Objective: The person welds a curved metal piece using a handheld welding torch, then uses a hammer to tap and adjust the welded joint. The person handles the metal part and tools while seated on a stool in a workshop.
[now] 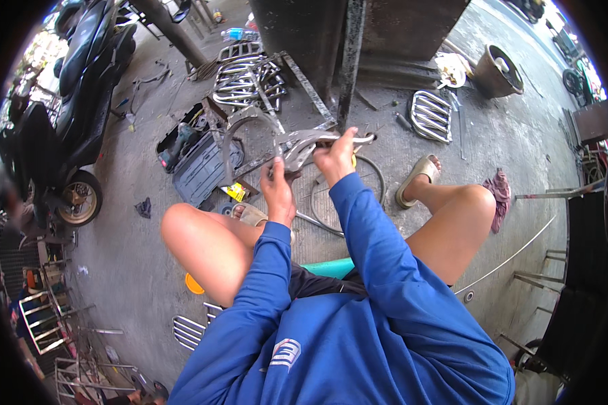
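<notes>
Grey, curved metal bars (311,140), bundled together, are held up in both hands above the grey concrete floor (392,256), in front of the foot of an upright dark metal post (352,57). The left hand (279,196) has its fingers bent around the lower left end of the bars, only slightly parted; the right hand (336,160) grips nearer their right end, thumb extended upward and the other fingers curled in, the tips partly hidden. Left of the hands, an open grey plastic toolbox (197,174) lies on the floor, tools showing beside its far left edge. Farther off, toward the floor's far edge, sits a pile of shiny slatted metal racks (244,77); another silver slatted rack (430,116) lies to the right. Beyond that one stands a brown round bucket (488,75). A crumpled maroon cloth (498,196) lies just beside the right knee.
</notes>
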`<act>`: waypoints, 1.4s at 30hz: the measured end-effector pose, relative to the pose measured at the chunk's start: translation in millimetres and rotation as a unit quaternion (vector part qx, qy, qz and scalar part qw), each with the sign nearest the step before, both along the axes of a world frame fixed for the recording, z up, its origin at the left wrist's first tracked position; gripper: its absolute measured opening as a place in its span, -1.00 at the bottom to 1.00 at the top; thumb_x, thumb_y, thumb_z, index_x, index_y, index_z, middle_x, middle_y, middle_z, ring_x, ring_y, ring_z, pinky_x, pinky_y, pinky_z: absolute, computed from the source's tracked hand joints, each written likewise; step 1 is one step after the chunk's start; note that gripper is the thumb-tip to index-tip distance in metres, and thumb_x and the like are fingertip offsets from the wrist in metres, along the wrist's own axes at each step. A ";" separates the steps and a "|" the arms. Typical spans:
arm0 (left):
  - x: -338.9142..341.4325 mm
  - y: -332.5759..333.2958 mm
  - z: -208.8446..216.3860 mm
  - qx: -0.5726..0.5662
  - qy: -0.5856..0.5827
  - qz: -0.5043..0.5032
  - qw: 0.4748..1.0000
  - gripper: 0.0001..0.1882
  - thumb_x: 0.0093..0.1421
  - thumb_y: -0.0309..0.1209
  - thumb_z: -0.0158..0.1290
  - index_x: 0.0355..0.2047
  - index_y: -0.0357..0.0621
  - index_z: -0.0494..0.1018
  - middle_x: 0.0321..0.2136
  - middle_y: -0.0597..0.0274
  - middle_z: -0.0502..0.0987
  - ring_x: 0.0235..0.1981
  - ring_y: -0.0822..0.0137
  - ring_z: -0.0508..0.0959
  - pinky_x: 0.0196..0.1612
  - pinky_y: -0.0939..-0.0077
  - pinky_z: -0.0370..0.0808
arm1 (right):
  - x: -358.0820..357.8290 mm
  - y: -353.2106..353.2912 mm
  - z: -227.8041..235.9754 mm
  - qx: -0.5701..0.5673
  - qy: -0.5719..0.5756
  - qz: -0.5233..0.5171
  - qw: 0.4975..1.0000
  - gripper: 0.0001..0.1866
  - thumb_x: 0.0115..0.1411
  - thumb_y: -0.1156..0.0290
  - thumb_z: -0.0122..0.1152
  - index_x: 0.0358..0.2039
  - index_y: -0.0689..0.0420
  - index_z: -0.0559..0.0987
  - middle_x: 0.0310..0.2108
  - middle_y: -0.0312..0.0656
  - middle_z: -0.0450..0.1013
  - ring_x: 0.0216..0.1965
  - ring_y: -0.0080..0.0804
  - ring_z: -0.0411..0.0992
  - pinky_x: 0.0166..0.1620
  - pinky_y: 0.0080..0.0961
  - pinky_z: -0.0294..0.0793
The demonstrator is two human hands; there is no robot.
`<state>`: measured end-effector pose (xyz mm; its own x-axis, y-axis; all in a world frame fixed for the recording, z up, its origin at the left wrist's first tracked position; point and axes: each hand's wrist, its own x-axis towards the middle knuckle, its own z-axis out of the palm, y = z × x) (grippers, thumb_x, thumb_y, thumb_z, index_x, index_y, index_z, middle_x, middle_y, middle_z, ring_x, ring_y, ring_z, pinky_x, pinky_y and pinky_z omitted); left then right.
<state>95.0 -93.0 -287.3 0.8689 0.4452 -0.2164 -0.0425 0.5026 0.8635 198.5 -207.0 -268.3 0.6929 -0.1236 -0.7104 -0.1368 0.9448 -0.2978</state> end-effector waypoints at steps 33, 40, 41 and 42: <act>3.5 100.4 135.5 -0.179 -0.023 -0.007 0.984 -0.72 0.35 -0.22 0.22 -0.41 0.07 0.36 -0.63 0.53 0.26 -0.57 0.53 0.32 -0.31 0.44 0.40 | -95.5 -51.6 141.2 -0.169 -0.579 0.009 0.797 -0.47 0.42 0.11 -0.12 -0.71 -0.01 0.12 -0.78 -0.35 -0.01 -0.73 -0.48 -0.03 -0.52 -0.38 0.11; 7.1 100.7 135.1 -0.143 -0.136 0.027 0.980 -0.80 0.38 -0.29 0.11 -0.39 0.04 0.37 -0.67 0.57 0.22 -0.65 0.59 0.26 -0.38 0.49 0.35 | -92.4 -63.0 133.2 -0.339 -0.614 0.034 0.712 -0.60 0.26 0.26 0.03 -0.68 0.14 0.26 -0.66 -0.12 0.31 -0.55 -0.27 0.32 -0.40 -0.28 0.42; 6.9 106.0 139.6 -0.130 -0.159 0.031 0.978 -0.83 0.39 -0.30 0.09 -0.35 0.01 0.39 -0.68 0.58 0.22 -0.66 0.60 0.25 -0.39 0.50 0.33 | -92.5 -67.8 132.2 -0.419 -0.595 0.039 0.685 -0.59 0.27 0.26 0.05 -0.67 0.17 0.30 -0.60 -0.07 0.39 -0.45 -0.20 0.40 -0.31 -0.25 0.49; 5.9 112.3 144.5 -0.117 -0.197 0.022 0.973 -0.83 0.40 -0.29 0.09 -0.34 0.01 0.39 -0.68 0.58 0.20 -0.66 0.60 0.24 -0.40 0.51 0.32 | -92.6 -73.0 130.3 -0.505 -0.560 0.069 0.653 -0.59 0.29 0.25 0.07 -0.65 0.20 0.34 -0.53 -0.02 0.46 -0.35 -0.14 0.48 -0.22 -0.23 0.55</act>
